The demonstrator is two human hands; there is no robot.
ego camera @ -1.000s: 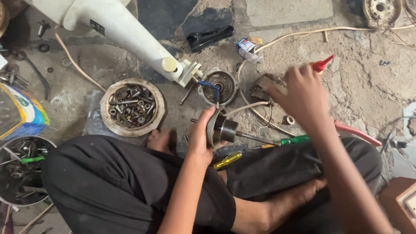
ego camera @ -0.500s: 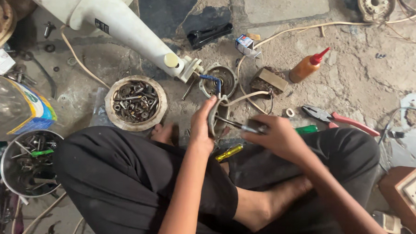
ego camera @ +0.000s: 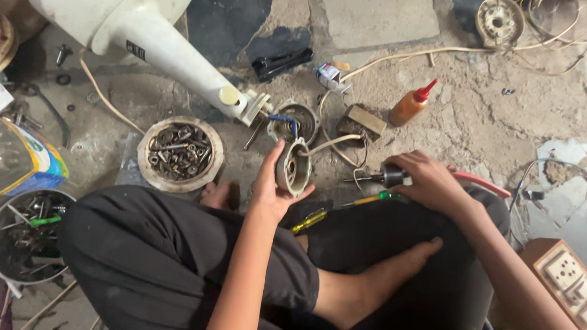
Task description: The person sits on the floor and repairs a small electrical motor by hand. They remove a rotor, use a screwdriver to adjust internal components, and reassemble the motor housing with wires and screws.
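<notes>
My left hand grips a round grey metal motor housing, tilted so its hollow faces right, just above my crossed legs. A pale cable runs from it toward a small brown block. My right hand is closed around a dark rotor with a thin shaft. The shaft tip points left and stays a short way clear of the housing. An orange glue bottle with a red cap stands on the floor beyond my right hand.
A white fan stand lies at upper left. A round dish of screws and nuts sits left of my hand, a metal bowl of tools lower left. Red-handled pliers, green and yellow screwdrivers, a socket board.
My right hand came back from the glue bottle, which now stands on the floor. It took the rotor at the housing and drew it out to the right.
</notes>
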